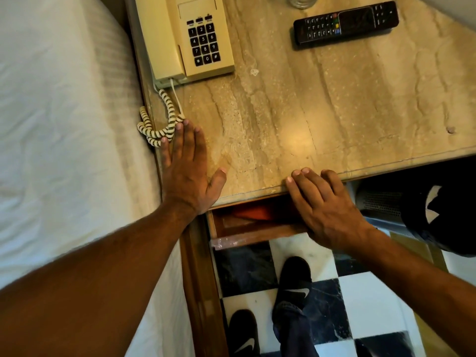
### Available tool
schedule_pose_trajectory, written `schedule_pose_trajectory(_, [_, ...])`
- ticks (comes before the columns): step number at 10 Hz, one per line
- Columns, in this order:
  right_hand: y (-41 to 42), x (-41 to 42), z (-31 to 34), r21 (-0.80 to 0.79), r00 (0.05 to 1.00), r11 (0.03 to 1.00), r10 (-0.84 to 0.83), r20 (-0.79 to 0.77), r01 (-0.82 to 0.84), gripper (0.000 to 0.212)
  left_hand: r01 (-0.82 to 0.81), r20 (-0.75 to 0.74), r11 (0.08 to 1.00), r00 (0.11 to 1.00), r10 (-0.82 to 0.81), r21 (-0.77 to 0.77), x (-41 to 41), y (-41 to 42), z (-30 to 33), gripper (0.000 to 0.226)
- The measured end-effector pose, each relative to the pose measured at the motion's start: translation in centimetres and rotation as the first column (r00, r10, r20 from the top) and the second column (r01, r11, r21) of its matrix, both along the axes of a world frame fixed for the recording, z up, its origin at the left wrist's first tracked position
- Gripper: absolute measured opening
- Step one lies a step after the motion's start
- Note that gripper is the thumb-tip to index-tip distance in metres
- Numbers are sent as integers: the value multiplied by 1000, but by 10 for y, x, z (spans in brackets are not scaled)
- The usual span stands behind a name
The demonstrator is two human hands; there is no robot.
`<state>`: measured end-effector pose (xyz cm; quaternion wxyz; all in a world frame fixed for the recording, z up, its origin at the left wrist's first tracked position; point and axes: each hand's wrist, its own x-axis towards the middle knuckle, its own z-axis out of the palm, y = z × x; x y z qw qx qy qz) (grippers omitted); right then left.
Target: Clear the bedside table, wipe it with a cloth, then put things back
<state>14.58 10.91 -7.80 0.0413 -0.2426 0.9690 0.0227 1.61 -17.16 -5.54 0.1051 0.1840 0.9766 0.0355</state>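
Observation:
The bedside table point(322, 104) has a beige marble top. A cream telephone point(185, 37) stands at its far left, and its coiled cord point(159, 124) hangs over the left edge. A black remote control point(345, 23) lies at the far right, with the base of a glass point(302, 1) behind it. My left hand point(188, 171) rests flat on the top's near left corner, fingers apart, fingertips touching the cord. My right hand point(327, 204) lies over the front edge, holding nothing. Under that edge a wooden drawer point(247, 228) stands slightly open with something red point(255, 213) inside.
A bed with white sheets point(64, 124) runs along the table's left side. Below is a black-and-white chequered floor point(360, 305) with my feet in black slippers point(293, 284). A dark cap point(438, 210) and a perforated metal thing point(378, 204) sit low on the right.

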Motion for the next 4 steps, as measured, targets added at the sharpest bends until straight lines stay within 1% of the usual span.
schedule_pose_trajectory(1, [-4, -18, 0, -102, 980, 993, -72, -185, 54, 68, 5, 3, 1000, 1000, -5, 6, -1, -1, -1, 91])
schedule_pose_trajectory(2, [-13, -32, 6, -173, 957, 982, -121, -262, 77, 49, 5, 4, 1000, 1000, -5, 4, -2, -2, 0, 90])
schedule_pose_trajectory(3, [-7, -48, 19, -269, 988, 960, -115, -106, 83, 56, 9, -8, 1000, 1000, -9, 25, -3, -2, 0, 90])
schedule_pose_trajectory(4, [-17, -86, 36, -453, 987, 880, -162, -7, 141, 58, -5, 17, 1000, 1000, 5, 20, -2, -2, 3, 89])
